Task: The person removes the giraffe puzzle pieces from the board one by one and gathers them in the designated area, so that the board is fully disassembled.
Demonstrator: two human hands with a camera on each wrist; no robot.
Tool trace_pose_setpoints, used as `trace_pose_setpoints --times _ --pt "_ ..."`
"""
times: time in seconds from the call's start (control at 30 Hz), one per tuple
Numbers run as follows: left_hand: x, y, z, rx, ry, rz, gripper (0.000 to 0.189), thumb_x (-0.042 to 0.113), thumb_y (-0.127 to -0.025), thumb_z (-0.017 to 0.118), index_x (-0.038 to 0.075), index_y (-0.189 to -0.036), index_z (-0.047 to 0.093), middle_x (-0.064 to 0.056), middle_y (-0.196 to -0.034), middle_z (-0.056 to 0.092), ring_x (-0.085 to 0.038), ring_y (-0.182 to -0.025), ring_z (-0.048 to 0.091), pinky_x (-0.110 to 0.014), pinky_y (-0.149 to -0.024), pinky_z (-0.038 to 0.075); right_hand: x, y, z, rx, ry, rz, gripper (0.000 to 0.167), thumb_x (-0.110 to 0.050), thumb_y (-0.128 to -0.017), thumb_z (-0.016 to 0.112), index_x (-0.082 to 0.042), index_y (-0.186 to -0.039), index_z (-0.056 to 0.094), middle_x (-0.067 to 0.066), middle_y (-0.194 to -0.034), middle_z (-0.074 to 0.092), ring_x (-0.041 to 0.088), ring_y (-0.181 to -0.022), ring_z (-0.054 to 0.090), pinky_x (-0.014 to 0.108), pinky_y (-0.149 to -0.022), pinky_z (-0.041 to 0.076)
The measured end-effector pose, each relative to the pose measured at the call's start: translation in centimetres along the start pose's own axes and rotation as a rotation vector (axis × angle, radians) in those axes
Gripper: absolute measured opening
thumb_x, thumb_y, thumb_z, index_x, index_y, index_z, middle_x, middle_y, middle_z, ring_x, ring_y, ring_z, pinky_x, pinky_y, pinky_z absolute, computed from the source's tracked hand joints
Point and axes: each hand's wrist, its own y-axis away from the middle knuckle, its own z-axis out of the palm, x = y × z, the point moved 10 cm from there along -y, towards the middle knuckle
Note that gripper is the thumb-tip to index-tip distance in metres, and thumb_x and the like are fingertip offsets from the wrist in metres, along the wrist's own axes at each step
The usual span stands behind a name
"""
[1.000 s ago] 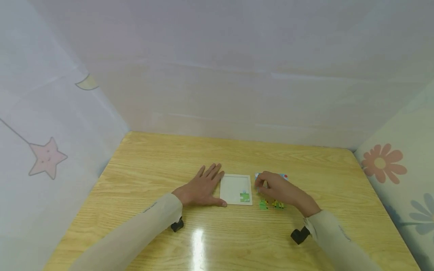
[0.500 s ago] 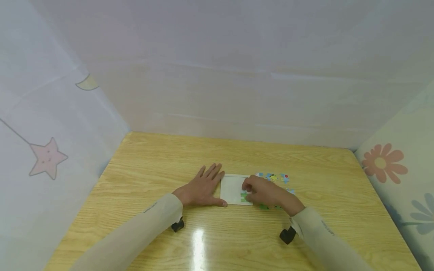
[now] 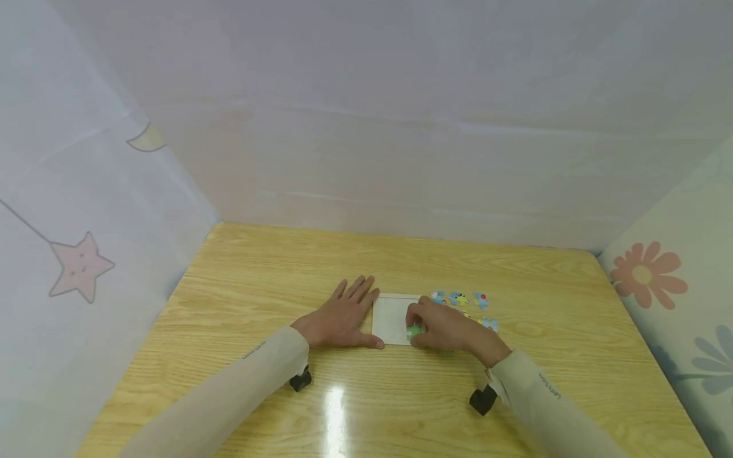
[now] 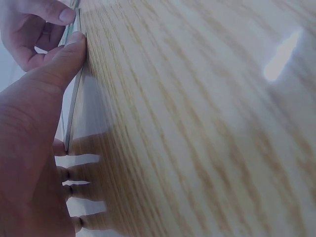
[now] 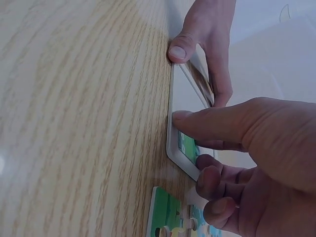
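Note:
A white puzzle tray (image 3: pixel 391 319) lies flat on the wooden table, a green puzzle piece (image 3: pixel 413 333) in its lower right corner. Spread on the table, my left hand (image 3: pixel 338 320) keeps its fingers extended along the tray's left side, its thumb touching the lower left corner. My right hand (image 3: pixel 445 328) is over the tray's right side, thumb and fingers curled around the green piece and pinching at its edges. In the right wrist view, the right thumb hides part of this piece (image 5: pixel 188 147).
Right of the tray lie several loose puzzle pieces (image 3: pixel 460 299), blue, yellow and green, partly covered by the right hand. Pale cloth walls (image 3: pixel 401 159) stand behind and at both sides of the wooden table (image 3: pixel 269 267).
My right hand has moved left from the loose pieces to the tray's green corner, uncovering the upper loose pieces. Its fingers shifted slightly at the corner in the last half second. The left hand stays put.

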Motion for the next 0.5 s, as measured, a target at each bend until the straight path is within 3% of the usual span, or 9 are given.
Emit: trace_pose_setpoints --times 0.13,0.27,0.5 --pt "0.05 0.04 -0.01 0.001 0.005 0.001 0.119 0.086 -0.091 0.055 0.009 -0.173 0.013 -0.015 -0.182 -0.001 -0.034 -0.17 -0.001 -0.06 -0.138 0.006 -0.14 0.18 -0.12 0.007 -0.018 -0.007 0.02 -0.018 -0.097 0.079 -0.013 -0.112 0.068 0.006 -0.11 0.058 0.016 -0.086 0.05 0.027 -0.071 0.044" --pt "0.1 0.02 -0.04 0.009 0.011 0.005 0.119 0.086 -0.091 0.055 0.01 -0.173 0.014 -0.015 -0.182 0.0 -0.034 -0.17 0.0 -0.061 -0.137 0.006 0.0 0.36 -0.41 0.028 -0.046 -0.016 0.011 -0.009 -0.102 0.068 -0.01 -0.113 0.067 0.007 -0.113 0.062 0.015 -0.085 0.053 0.027 -0.071 0.047" --pt "-0.09 -0.1 0.15 0.008 -0.002 0.005 0.12 0.087 -0.09 0.054 0.01 -0.173 0.013 -0.015 -0.182 -0.001 -0.033 -0.17 -0.001 -0.06 -0.137 0.006 0.22 0.57 -0.7 0.028 -0.147 -0.026 0.009 -0.005 -0.106 0.059 -0.008 -0.114 0.064 0.006 -0.105 0.068 0.012 -0.073 0.058 0.027 -0.066 0.051"
